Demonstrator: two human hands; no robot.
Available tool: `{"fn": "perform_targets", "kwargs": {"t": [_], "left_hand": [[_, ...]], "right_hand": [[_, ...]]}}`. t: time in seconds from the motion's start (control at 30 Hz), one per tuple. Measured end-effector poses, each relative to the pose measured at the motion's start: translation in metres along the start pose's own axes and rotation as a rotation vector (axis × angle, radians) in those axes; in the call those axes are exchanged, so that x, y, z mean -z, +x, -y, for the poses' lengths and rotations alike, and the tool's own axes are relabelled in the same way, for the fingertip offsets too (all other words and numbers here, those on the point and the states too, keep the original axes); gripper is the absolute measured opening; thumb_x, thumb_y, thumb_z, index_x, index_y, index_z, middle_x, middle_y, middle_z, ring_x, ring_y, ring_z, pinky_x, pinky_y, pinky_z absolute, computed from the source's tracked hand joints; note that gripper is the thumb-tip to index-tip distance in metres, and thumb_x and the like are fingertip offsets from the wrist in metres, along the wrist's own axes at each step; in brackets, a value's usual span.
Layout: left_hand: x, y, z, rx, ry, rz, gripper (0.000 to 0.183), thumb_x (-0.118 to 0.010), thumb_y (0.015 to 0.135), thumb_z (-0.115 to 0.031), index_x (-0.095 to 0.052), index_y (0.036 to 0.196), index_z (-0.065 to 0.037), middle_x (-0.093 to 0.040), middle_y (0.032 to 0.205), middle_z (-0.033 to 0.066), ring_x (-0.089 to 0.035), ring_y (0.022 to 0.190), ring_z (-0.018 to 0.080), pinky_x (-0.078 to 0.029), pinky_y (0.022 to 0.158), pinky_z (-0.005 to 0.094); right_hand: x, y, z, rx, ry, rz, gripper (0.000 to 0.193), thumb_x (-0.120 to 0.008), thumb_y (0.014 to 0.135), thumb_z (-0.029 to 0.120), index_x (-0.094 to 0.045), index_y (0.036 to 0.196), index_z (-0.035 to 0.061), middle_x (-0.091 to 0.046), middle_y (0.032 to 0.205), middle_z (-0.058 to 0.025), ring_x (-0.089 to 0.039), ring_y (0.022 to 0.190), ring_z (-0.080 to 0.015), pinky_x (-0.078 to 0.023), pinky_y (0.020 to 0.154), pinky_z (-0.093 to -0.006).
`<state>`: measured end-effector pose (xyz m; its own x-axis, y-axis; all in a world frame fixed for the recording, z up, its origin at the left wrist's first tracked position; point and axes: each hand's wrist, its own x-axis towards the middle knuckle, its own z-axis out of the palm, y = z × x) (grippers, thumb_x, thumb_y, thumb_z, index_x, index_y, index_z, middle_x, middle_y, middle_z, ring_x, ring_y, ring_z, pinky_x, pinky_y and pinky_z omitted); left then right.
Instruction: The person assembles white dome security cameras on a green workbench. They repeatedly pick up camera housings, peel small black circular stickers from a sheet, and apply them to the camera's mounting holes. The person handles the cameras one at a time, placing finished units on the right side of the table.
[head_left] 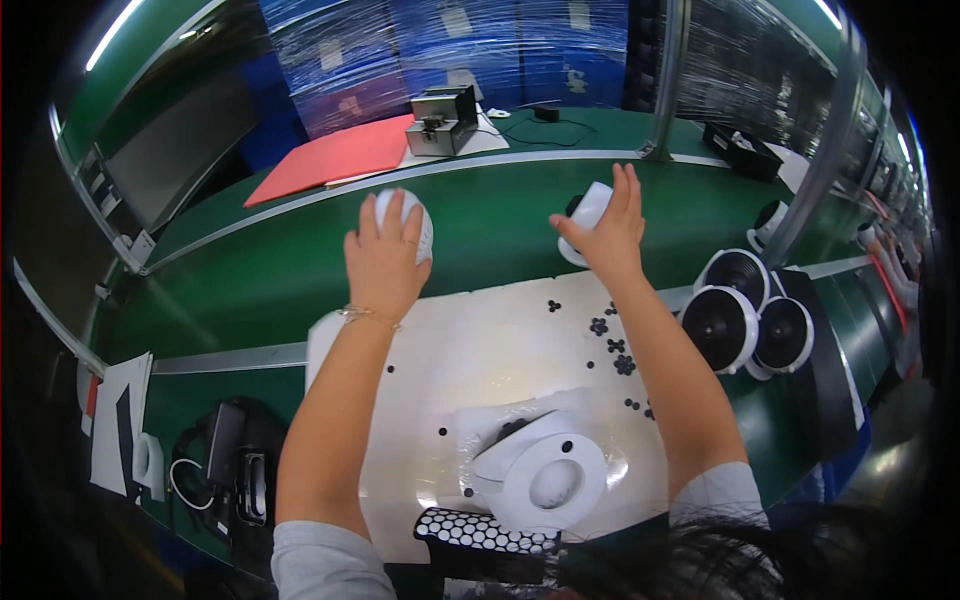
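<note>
On the green bench beyond the white work mat (480, 345), my left hand (382, 262) lies over a white rounded housing (425, 232), fingers curved across its top and thumb at its near side. Further right, my right hand (612, 235) is open beside a white camera-like device with a round base (592, 207). Its thumb and straight fingers stand apart on either side of the device. Between my forearms, a white part with a ring-shaped plate (590, 480) rests on a clear-wrapped white pad (475, 430) on the mat.
Small black round pieces (622, 362) are scattered on the mat. Several white devices with black round faces (720, 318) cluster at right. A metal box (440, 125) and red sheet (335, 157) lie at the back. A black bag (240, 470) sits at left; a metal post (825, 150) rises at right.
</note>
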<state>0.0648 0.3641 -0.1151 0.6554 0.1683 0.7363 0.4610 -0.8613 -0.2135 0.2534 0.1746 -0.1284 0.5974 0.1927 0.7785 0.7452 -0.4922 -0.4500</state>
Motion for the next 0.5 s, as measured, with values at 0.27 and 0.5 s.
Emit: {"fn": "perform_targets", "kwargs": {"t": [0.27,0.5], "left_hand": [[0.154,-0.061,0.055,-0.156,0.018,-0.338,0.069,-0.075,0.059,-0.018,-0.044,0.121,-0.010,-0.037,0.130,0.0157,-0.033,0.120,0.0396,-0.028,0.098,0.0477],[0.156,-0.166,0.032,0.033,-0.154,0.364,0.068,-0.075,0.057,-0.020,-0.045,0.116,-0.007,-0.037,0.129,0.0159,-0.030,0.121,0.0411,-0.031,0.093,0.0499]], "right_hand": [[-0.005,0.030,-0.049,-0.043,-0.006,-0.108,0.090,-0.071,0.059,0.024,-0.021,0.132,0.0117,-0.029,0.130,-0.0146,-0.035,0.117,-0.0336,-0.035,0.094,-0.0443],[0.111,-0.038,0.019,0.098,0.438,0.147,0.096,-0.073,0.057,0.013,-0.015,0.134,0.0076,-0.025,0.133,-0.0157,-0.035,0.118,-0.0322,-0.031,0.097,-0.0429]]}}
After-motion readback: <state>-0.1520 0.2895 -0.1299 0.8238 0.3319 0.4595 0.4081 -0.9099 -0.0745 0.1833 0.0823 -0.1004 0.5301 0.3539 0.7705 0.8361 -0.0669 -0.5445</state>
